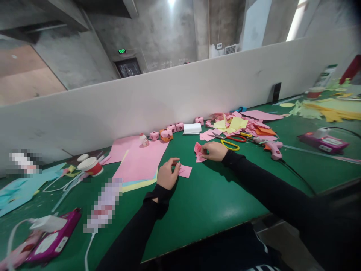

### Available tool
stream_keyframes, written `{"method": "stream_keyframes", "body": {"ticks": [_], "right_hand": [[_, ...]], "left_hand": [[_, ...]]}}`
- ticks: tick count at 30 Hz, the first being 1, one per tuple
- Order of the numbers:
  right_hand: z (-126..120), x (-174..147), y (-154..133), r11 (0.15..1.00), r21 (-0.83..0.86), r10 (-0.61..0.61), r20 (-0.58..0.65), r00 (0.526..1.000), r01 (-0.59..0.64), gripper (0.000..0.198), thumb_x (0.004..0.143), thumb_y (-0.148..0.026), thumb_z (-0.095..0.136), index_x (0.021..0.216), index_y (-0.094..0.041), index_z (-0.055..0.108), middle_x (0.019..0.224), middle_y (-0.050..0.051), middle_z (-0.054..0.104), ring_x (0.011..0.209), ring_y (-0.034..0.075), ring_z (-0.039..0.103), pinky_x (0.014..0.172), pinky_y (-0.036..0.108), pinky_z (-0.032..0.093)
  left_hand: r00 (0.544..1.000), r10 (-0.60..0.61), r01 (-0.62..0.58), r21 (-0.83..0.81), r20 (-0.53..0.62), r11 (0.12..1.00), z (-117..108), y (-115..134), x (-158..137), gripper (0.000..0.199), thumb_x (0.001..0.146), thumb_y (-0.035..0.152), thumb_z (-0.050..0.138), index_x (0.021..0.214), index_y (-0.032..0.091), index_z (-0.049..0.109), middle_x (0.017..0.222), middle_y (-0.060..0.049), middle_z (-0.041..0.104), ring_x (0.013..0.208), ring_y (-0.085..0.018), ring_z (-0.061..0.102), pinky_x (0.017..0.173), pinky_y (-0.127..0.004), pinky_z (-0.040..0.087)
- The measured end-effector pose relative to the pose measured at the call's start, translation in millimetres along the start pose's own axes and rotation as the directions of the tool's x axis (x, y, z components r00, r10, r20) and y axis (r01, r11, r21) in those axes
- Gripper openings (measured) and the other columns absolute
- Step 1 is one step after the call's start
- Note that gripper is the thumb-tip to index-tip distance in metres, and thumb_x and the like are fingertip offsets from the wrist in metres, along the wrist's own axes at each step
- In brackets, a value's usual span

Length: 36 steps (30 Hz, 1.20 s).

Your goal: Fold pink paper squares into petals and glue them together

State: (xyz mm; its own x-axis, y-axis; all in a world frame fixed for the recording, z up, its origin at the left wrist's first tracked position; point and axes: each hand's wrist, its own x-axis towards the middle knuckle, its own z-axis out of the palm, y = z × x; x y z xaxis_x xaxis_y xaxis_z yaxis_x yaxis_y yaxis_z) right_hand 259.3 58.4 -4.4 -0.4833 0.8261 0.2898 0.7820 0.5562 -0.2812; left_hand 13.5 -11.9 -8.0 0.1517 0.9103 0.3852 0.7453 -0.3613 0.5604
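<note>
Left of the yellow-handled scissors (223, 142), right hand (214, 151) is pinching folded pink paper (198, 154); farther left, left hand (167, 174), loosely curled, is touching a pink slip (186, 171), grip unclear.

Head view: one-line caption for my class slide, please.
At a green table, the left hand rests by a pink slip while the right hand holds folded pink paper near scissors.

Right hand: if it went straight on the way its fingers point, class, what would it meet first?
The folded pink paper, which the fingertips of the right hand already seem to pinch; what comes after that is hard to judge for depth.
</note>
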Motion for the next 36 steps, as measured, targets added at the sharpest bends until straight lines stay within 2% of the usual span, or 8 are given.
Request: {"method": "stream_keyframes", "body": {"ticks": [5,10,14,16,20,24,27,36], "right_hand": [[1,1,0,0.999,-0.030,0.040,-0.007,0.999,-0.040,0.014,0.078,-0.031,0.060,0.072,-0.019,0.061,0.075,0.003,0.067,0.067,0.014,0.057,0.056,0.024,0.029],[7,2,11,0.990,-0.095,0.093,-0.074,0.993,-0.100,0.016,0.081,-0.033,0.056,0.076,-0.018,0.059,0.079,0.004,0.066,0.072,0.015,0.057,0.056,0.023,0.029],[10,2,12,0.986,-0.059,0.146,-0.170,0.975,-0.158,0.021,0.081,-0.038,0.056,0.085,-0.018,0.055,0.078,0.004,0.063,0.068,0.015,0.056,0.054,0.023,0.029],[9,1,6,0.990,0.002,0.137,-0.233,0.963,-0.141,0.023,0.081,-0.038,0.056,0.092,-0.018,0.052,0.078,0.003,0.062,0.065,0.015,0.055,0.054,0.023,0.030],[11,-2,-17,0.994,0.113,0.044,-0.324,0.945,-0.008,0.019,0.083,-0.028,0.052,0.098,-0.017,0.050,0.083,0.004,0.062,0.070,0.015,0.056,0.061,0.023,0.037],[25,-7,-43,0.974,0.194,-0.081,-0.191,0.978,0.119,0.025,0.082,-0.027,0.055,0.104,-0.017,0.051,0.087,0.005,0.063,0.073,0.015,0.057,0.064,0.025,0.041],[37,-10,-55,0.947,0.248,-0.185,-0.110,0.977,0.207,0.036,0.082,-0.028,0.056,0.114,-0.014,0.050,0.095,0.009,0.064,0.087,0.019,0.059,0.073,0.030,0.044],[38,-11,-54,0.931,0.263,-0.245,-0.059,0.968,0.252,0.048,0.082,-0.038,0.058,0.121,-0.012,0.050,0.102,0.011,0.064,0.092,0.023,0.057,0.080,0.036,0.045]], "left_hand": [[1.000,-0.006,0.006,0.012,0.011,1.000,1,-2,0,0.023,0.085,0.033,0.050,0.102,0.020,0.060,0.091,-0.005,0.070,0.083,-0.019,0.065,0.076,-0.033,0.050],[1.000,0.017,-0.017,0.017,0.011,1.000,2,-3,0,0.022,0.083,0.031,0.052,0.101,0.020,0.059,0.091,-0.004,0.070,0.087,-0.020,0.064,0.078,-0.034,0.049],[0.997,0.078,-0.080,0.063,0.025,0.995,2,-4,0,0.029,0.078,0.034,0.059,0.102,0.019,0.058,0.096,-0.005,0.069,0.096,-0.022,0.060,0.087,-0.037,0.046],[0.994,0.084,-0.091,0.099,0.071,0.991,3,-5,-1,0.037,0.073,0.036,0.064,0.105,0.018,0.058,0.102,-0.007,0.067,0.100,-0.024,0.058,0.089,-0.039,0.044],[0.985,0.045,-0.067,0.128,0.164,0.990,5,-6,-1,0.051,0.067,0.035,0.070,0.111,0.015,0.056,0.109,-0.010,0.065,0.105,-0.028,0.054,0.091,-0.042,0.042],[0.985,0.041,-0.061,0.116,0.171,0.991,5,-8,0,0.049,0.069,0.032,0.069,0.113,0.015,0.055,0.101,-0.007,0.067,0.100,-0.026,0.055,0.089,-0.040,0.043],[0.987,0.061,-0.078,0.109,0.152,0.991,5,-11,2,0.043,0.072,0.029,0.066,0.112,0.017,0.055,0.095,-0.005,0.069,0.096,-0.025,0.057,0.087,-0.039,0.043],[0.988,0.108,-0.122,0.124,0.114,0.985,5,-14,3,0.029,0.081,0.028,0.057,0.108,0.019,0.057,0.089,-0.004,0.071,0.089,-0.024,0.061,0.080,-0.037,0.045]]}}
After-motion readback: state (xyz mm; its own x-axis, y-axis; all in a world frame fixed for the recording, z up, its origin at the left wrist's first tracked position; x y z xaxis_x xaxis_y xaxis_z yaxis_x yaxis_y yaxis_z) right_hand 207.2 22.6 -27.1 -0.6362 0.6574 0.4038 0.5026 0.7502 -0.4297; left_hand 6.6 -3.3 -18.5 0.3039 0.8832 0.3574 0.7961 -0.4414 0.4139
